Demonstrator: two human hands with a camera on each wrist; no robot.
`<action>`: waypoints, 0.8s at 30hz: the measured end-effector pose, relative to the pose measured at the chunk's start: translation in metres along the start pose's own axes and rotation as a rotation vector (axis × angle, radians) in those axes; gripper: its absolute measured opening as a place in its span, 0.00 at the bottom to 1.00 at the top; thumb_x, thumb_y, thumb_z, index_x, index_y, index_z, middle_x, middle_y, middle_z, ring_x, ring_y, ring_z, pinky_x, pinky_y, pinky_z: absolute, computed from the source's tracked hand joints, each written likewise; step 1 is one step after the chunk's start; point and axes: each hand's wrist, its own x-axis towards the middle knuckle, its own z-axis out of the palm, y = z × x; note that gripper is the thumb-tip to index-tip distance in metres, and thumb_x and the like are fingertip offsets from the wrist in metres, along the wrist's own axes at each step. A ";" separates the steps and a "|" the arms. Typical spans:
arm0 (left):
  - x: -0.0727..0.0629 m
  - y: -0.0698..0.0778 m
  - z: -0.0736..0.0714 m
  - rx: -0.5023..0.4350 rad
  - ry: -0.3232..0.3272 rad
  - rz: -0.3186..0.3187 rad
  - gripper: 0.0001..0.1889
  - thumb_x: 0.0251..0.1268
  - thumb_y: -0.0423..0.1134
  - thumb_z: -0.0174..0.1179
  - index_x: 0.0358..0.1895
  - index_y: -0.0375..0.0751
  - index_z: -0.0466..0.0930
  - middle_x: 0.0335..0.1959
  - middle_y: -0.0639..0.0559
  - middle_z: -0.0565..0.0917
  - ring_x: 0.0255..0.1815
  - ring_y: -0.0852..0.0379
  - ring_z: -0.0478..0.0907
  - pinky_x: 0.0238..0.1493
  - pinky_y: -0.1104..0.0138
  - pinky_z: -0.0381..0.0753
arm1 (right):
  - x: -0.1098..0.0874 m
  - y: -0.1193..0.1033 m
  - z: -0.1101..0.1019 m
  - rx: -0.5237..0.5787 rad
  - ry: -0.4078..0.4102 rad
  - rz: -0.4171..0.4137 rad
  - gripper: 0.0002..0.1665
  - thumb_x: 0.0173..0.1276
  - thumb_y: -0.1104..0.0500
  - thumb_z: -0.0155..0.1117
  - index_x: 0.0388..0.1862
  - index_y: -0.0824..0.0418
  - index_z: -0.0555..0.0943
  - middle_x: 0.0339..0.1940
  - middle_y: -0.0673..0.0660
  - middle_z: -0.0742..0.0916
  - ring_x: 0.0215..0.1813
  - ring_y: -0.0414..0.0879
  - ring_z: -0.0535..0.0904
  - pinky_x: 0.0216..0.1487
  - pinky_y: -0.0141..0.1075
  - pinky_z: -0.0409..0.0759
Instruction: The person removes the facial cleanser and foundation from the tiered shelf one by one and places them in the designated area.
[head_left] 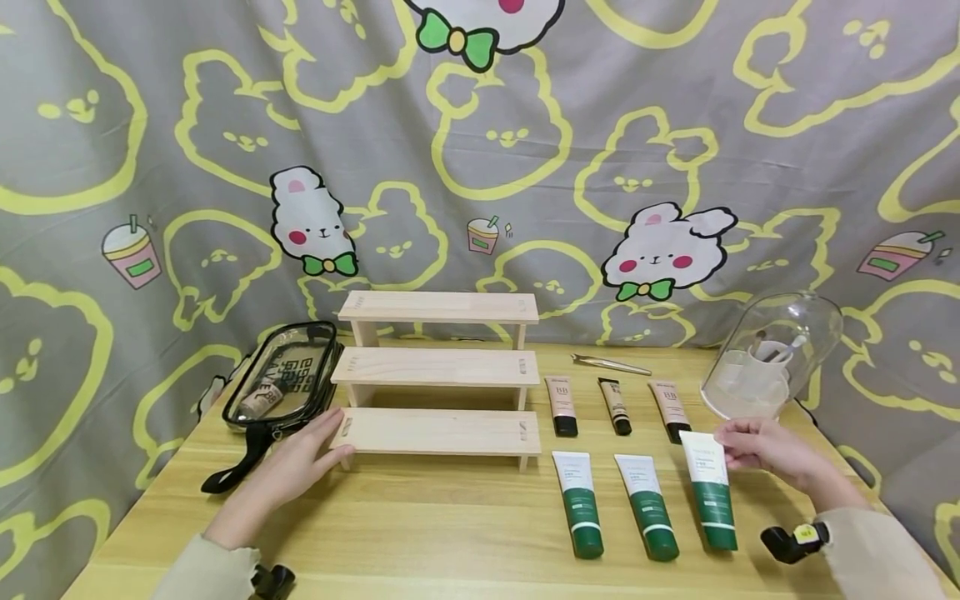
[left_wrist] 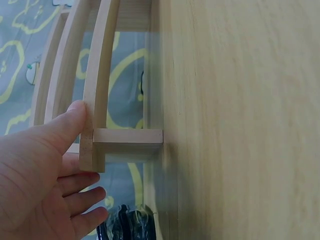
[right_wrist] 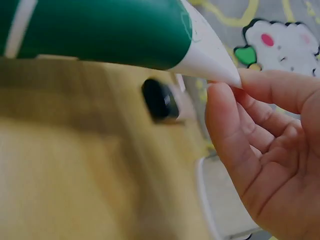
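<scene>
My right hand [head_left: 761,454] pinches the end of a white and green squeeze tube [head_left: 708,492] between thumb and fingers. In the right wrist view, the tube's green body [right_wrist: 100,32] stretches left from the fingertips, raised over the table. At the left end of a three-step wooden display shelf [head_left: 435,429], my left hand [head_left: 300,458] grips the lowest board. Its thumb lies against the board's front edge in the left wrist view, with the other fingers behind and below. Two matching tubes, one [head_left: 579,504] and another [head_left: 648,507], lie side by side left of the held one.
Two pink BB tubes [head_left: 562,406] and a black-and-beige tube [head_left: 615,406] lie behind, near gold tweezers [head_left: 611,364]. A clear dome [head_left: 813,333] covers a brush cup at right. A transparent black-edged pouch [head_left: 288,375] stands left of the shelf. A patterned curtain [head_left: 525,225] hangs behind.
</scene>
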 end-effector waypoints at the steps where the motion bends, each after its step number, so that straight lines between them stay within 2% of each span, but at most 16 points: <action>1: 0.000 0.000 0.000 0.002 0.002 0.001 0.33 0.67 0.49 0.53 0.64 0.25 0.61 0.65 0.31 0.61 0.64 0.34 0.58 0.60 0.44 0.59 | 0.000 0.004 -0.001 0.006 -0.019 0.008 0.11 0.72 0.68 0.45 0.40 0.63 0.78 0.32 0.53 0.83 0.32 0.41 0.80 0.36 0.34 0.82; 9: 0.000 0.000 0.001 0.010 0.008 0.005 0.32 0.67 0.49 0.53 0.64 0.25 0.62 0.65 0.31 0.61 0.63 0.34 0.59 0.60 0.45 0.59 | 0.004 0.021 -0.003 -0.037 -0.065 0.099 0.11 0.72 0.65 0.47 0.40 0.62 0.78 0.31 0.52 0.82 0.32 0.39 0.77 0.34 0.30 0.81; 13: 0.000 -0.001 0.001 0.015 0.013 0.008 0.32 0.67 0.49 0.53 0.64 0.25 0.62 0.65 0.31 0.62 0.63 0.34 0.59 0.60 0.45 0.60 | 0.006 0.024 -0.002 -0.061 -0.055 0.144 0.10 0.72 0.63 0.49 0.42 0.65 0.78 0.32 0.53 0.81 0.32 0.40 0.77 0.34 0.30 0.81; 19: 0.000 -0.001 0.001 0.014 0.008 0.002 0.32 0.67 0.49 0.53 0.64 0.25 0.62 0.65 0.32 0.61 0.64 0.34 0.59 0.60 0.45 0.59 | 0.008 0.026 -0.002 -0.082 -0.036 0.176 0.14 0.72 0.63 0.49 0.45 0.75 0.74 0.32 0.55 0.81 0.32 0.41 0.78 0.33 0.31 0.81; 24: 0.000 -0.001 0.000 0.012 0.010 0.001 0.32 0.67 0.49 0.54 0.64 0.25 0.62 0.65 0.32 0.62 0.63 0.34 0.59 0.60 0.44 0.60 | 0.010 0.027 -0.002 -0.135 0.010 0.228 0.16 0.71 0.63 0.51 0.45 0.78 0.73 0.31 0.55 0.81 0.30 0.42 0.78 0.32 0.32 0.81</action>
